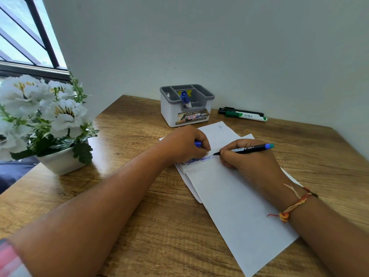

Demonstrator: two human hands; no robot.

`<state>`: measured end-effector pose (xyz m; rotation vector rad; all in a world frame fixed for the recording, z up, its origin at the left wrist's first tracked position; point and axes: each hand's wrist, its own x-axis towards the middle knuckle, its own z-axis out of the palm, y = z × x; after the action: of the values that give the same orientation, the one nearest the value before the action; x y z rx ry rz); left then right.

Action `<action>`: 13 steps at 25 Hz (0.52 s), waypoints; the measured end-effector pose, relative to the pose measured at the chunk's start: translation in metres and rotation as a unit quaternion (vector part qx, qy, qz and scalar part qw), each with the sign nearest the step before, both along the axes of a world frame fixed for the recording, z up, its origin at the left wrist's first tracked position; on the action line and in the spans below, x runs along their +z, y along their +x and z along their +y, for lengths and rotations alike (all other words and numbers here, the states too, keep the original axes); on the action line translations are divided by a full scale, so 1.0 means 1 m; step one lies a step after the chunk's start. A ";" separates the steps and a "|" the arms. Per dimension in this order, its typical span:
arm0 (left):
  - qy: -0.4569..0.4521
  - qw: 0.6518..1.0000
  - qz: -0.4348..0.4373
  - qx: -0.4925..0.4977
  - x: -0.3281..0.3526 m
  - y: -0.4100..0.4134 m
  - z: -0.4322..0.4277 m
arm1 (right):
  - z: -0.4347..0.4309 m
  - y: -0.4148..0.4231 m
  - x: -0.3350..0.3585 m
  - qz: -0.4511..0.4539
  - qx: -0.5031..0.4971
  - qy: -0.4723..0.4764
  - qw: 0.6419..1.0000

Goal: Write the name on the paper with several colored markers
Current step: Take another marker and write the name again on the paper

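1. The right hand (245,156) pinches one black marker (252,149) with a blue end, fingers curled round the barrel. The marker's tip touches the top sheet of paper (235,200).
2. The left hand (185,145) rests on the paper just beside that tip, its fingers curled round one small blue cap (198,144).
3. One line of blue writing (197,159) shows under the left hand.
4. One thread bracelet (295,204) circles the right wrist.
5. The top sheet lies on the wooden table (139,216), with the edges of at least two more sheets showing from under it.
6. One grey-and-white organizer (186,114) stands beyond the paper near the wall, holding one blue marker (184,97).
7. Two markers lie side by side against the wall to its right: one all-black marker (244,112) and one green marker (246,116).
8. One white pot of white flowers (60,162) stands on the table's left.
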<state>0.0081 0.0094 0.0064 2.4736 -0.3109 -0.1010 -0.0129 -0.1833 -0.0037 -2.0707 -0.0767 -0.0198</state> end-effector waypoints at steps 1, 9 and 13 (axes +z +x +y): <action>0.000 1.000 0.000 0.001 0.000 0.000 0.000 | 0.000 0.000 -0.001 0.001 -0.002 0.003 1.000; 0.003 1.000 0.001 0.002 0.000 0.001 0.000 | 0.000 -0.001 0.000 -0.008 -0.004 -0.006 1.000; 0.003 1.000 0.000 0.002 -0.001 0.002 0.000 | 0.000 0.001 0.000 -0.003 -0.012 -0.011 1.000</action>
<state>0.0097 0.0095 0.0054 2.4795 -0.3057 -0.1004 -0.0122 -0.1833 -0.0039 -2.0940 -0.0557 -0.0396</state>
